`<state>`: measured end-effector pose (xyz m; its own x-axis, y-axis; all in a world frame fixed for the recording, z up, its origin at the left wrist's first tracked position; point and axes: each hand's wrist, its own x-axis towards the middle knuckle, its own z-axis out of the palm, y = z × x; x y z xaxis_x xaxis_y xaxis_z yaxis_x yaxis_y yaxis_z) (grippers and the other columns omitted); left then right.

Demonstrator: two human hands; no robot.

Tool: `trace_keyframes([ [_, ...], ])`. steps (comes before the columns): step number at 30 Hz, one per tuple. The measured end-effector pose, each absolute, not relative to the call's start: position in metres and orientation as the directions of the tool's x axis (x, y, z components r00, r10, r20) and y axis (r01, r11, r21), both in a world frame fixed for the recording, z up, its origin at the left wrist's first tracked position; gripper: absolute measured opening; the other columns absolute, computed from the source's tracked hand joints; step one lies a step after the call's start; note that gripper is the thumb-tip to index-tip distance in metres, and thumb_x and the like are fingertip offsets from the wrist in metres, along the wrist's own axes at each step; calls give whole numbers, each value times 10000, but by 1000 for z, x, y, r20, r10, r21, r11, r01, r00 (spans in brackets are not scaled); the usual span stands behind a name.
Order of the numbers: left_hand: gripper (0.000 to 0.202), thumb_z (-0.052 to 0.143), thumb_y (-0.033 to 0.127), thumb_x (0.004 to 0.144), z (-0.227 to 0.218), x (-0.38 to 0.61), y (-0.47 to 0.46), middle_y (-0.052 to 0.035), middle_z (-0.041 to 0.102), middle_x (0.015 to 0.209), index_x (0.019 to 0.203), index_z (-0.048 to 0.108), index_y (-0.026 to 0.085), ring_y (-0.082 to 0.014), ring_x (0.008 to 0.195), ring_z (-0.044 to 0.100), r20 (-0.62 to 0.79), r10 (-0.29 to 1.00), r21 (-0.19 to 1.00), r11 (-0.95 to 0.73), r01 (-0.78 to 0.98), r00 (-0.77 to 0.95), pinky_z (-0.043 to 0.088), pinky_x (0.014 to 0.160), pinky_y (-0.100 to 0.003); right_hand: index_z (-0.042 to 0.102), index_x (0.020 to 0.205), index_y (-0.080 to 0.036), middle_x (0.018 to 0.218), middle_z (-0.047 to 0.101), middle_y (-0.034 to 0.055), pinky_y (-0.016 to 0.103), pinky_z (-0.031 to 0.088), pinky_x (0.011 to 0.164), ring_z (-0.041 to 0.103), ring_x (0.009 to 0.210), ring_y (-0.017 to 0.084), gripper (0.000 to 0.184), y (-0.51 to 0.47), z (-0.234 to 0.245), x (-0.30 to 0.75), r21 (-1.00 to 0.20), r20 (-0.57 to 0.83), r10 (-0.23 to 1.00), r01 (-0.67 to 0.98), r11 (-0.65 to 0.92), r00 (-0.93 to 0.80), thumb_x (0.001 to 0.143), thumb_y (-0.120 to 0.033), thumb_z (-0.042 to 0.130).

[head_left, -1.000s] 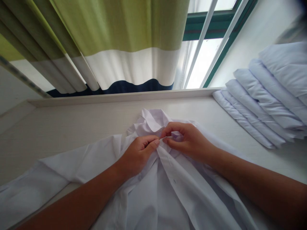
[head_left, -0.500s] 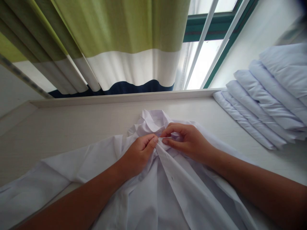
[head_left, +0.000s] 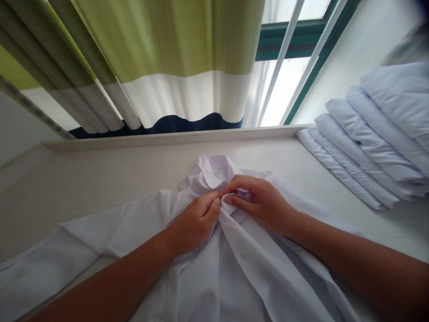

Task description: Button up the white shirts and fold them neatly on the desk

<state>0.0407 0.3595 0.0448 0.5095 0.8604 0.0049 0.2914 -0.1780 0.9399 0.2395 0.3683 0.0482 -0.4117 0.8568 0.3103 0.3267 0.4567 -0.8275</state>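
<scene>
A white shirt [head_left: 234,277] lies spread front-up on a pale table [head_left: 100,174], its collar [head_left: 211,172] pointing to the far edge and one sleeve stretching to the left. My left hand [head_left: 196,219] pinches the shirt's front edge just below the collar. My right hand [head_left: 259,201] pinches the opposite front edge, fingertips touching those of the left hand. Both hands are closed on the cloth at the top of the placket.
A stack of several folded white shirts [head_left: 372,138] leans at the right side of the table. A raised ledge [head_left: 174,136] runs along the table's far edge, with a green, white and navy curtain [head_left: 167,62] and a window [head_left: 288,85] behind it.
The two hands have drawn slightly closer together at the collar, pulling the two front edges of the shirt to meet. The camera view shifted a little.
</scene>
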Motion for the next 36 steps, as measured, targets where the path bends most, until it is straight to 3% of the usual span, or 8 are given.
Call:
trace_keyframes([
  [9,287,428,353,998,45,37,356,-38,687,968,983,669,199,-228,990,603,-23,856,954,-135,267,517,462,903,-313,731,932,-197,927,737,0,262,496,799,667,879,158,80,371,50,240,-907,225,878,238,347,-423,866,-216,691],
  [20,279,458,371,989,51,42,357,-55,707,1029,1053,651,179,-238,961,633,-24,842,918,-195,345,539,462,949,-338,745,903,-189,887,745,12,277,498,758,666,831,173,97,370,52,241,-903,193,899,287,320,-394,844,-255,706],
  [26,319,444,365,1000,51,42,357,-38,711,999,1115,678,181,-226,927,638,-29,843,916,-192,351,538,476,879,-309,727,902,-186,899,740,19,284,498,765,664,843,178,91,370,50,240,-894,202,894,298,335,-399,854,-253,687],
  [36,329,435,370,1004,48,42,359,-24,673,883,1034,692,168,-202,845,606,-41,842,918,-181,352,539,471,802,-291,702,862,-197,861,722,6,282,478,750,643,809,168,59,371,51,239,-864,210,899,357,355,-385,857,-224,650],
])
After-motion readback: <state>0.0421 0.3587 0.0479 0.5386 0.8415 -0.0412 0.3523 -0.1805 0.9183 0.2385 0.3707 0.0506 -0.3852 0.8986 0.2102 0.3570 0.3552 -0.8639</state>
